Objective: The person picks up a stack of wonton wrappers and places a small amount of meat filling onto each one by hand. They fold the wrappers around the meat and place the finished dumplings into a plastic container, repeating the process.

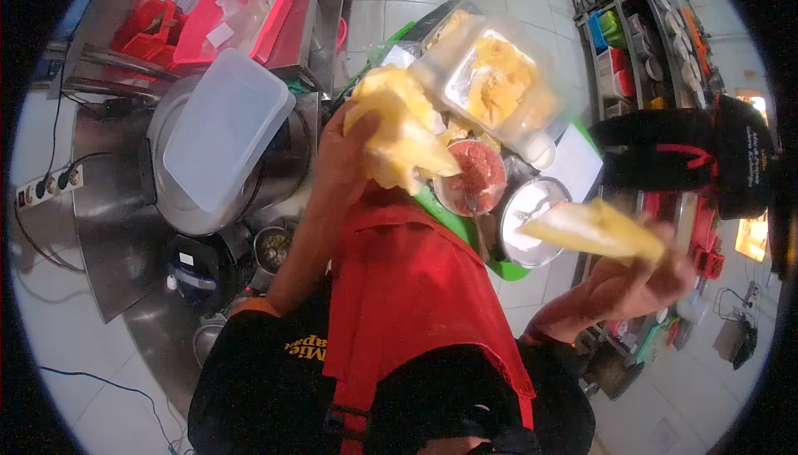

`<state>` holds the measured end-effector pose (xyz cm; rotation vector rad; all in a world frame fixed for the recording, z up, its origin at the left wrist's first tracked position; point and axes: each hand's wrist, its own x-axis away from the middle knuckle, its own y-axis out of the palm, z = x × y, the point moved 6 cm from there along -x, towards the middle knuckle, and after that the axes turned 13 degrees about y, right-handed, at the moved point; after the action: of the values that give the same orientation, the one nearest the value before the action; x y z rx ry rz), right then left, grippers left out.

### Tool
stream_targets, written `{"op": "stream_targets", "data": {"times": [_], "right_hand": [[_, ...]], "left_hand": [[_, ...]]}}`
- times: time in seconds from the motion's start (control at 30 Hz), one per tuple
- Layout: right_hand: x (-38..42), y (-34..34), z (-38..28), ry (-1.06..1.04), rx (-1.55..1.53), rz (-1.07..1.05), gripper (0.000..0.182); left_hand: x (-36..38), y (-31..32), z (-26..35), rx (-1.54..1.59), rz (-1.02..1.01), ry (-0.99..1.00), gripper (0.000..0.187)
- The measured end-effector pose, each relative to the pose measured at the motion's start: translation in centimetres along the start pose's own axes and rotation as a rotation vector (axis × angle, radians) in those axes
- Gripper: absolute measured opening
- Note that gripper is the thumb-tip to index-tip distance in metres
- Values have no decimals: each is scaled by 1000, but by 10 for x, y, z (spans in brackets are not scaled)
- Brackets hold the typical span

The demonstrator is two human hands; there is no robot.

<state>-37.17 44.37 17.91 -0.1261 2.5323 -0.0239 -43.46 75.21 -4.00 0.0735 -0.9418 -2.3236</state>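
My left hand (356, 135) is closed around a thick, floppy stack of pale yellow dough sheets (395, 122). Out to the right, my right hand (652, 268) pinches one yellow dough sheet (594, 229), whose far end hangs over a metal bowl (504, 235) with something white in it. Between my hands stands a bowl of pink minced meat (475, 171) with a fork (472, 203) resting in it. Behind these, a clear plastic container (544, 89) holds more yellow sheets; it looks slightly blurred.
A green tray (509, 271) lies under the bowls. To the left, a translucent plastic lid (229, 127) rests on a large metal pot (170, 197). Pink baskets (195, 35) stand on a steel counter. Another person in dark clothes (740, 156) is at the right.
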Motion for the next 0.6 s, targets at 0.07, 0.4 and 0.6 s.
{"op": "stream_targets", "data": {"times": [0.07,0.4,0.6], "right_hand": [[-10,0,18,221,218,88,28],[-25,72,237,684,464,-547,22],[-56,108,283,909,278,-708,28]], "left_hand": [[-1,-15,8,-27,15,13,39],[27,-51,21,-67,70,-17,43],[40,-61,30,-100,104,-16,45]]}}
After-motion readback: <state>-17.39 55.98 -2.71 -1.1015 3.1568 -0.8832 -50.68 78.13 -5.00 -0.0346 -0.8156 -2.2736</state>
